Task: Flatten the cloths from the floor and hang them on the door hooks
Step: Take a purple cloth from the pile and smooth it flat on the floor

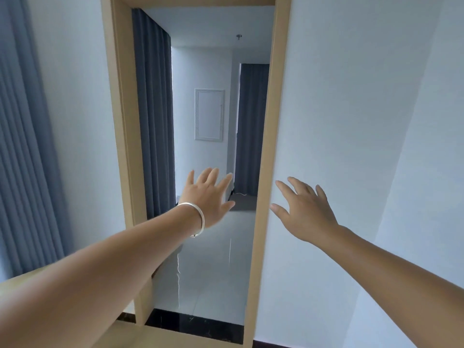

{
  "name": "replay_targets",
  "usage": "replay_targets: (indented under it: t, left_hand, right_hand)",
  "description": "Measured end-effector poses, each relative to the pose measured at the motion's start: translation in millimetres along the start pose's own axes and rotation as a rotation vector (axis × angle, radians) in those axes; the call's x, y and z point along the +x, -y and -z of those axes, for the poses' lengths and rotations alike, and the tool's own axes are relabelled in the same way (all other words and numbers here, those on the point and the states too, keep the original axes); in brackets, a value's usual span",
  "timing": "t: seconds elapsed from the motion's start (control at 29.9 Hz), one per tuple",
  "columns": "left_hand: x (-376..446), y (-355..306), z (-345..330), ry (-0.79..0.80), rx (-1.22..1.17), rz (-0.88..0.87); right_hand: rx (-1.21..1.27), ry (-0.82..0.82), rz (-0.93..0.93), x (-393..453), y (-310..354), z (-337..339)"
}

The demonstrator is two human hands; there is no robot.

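Both my arms stretch forward toward an open doorway. My left hand [209,197], with a silver bangle on the wrist, is spread in front of the opening, fingers straight, holding nothing. My right hand [305,209] is spread too, fingers apart, in front of the white wall just right of the wooden door frame [266,172]. No cloth and no door hook shows in this view.
Grey-blue curtains hang at the left [25,146], inside the doorway [154,121] and at the far end [252,126]. Beyond the frame lies a glossy pale tiled floor [213,267] with a dark threshold strip [195,322]. A white wall panel [209,114] faces me.
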State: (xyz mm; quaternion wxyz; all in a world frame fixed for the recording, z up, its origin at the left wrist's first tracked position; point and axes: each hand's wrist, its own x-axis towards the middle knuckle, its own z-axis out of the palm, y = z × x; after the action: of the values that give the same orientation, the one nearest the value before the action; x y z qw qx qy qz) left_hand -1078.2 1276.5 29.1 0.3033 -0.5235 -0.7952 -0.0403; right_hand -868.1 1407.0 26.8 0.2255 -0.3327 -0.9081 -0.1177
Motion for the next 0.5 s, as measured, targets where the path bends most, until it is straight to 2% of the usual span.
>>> replay_targets:
  t: [0.23,0.5]
  left_hand:
    - [36,77,-74,0.067,0.077,0.117]
    - [28,203,-139,0.204,0.239,0.444]
  right_hand:
    - [0.093,0.006,0.154,111,53,-77]
    - [0.254,0.01,0.469,258,173,-170]
